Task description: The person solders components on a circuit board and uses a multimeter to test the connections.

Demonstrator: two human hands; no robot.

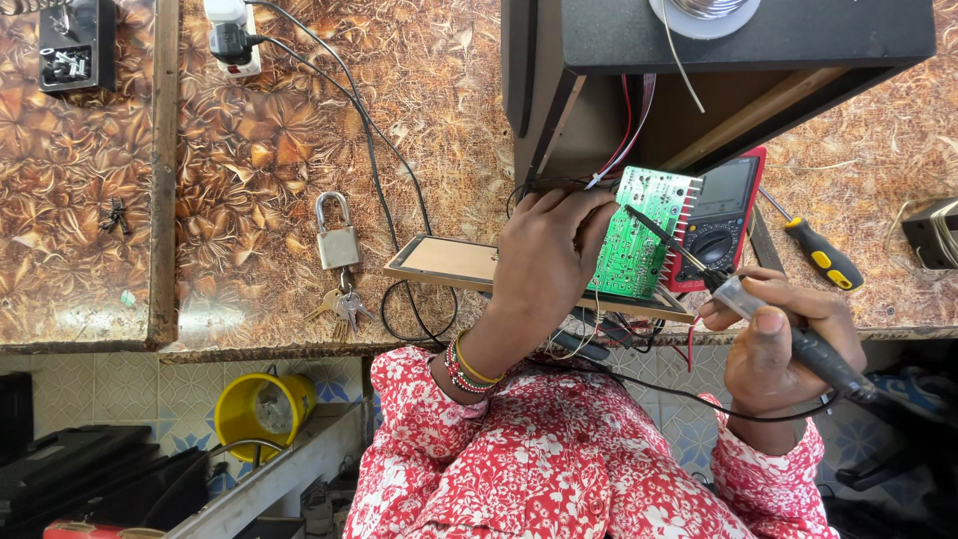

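Red floral sleeves: nearest, at 6 o'clock
Right hand (pixel 773 344): at 4 o'clock, clenched round a soldering iron (pixel 788 329), tip angled onto the board
Left hand (pixel 547 255): grasping the green circuit board (pixel 642 232), tilted so its solder side faces up, likely for access
Multimeter (pixel 720 222): just behind the board, at 2 o'clock
Padlock (pixel 337 240): at 10 o'clock, keys attached
Bench (pixel 279 150): brown leaf-patterned top; tiled floor below
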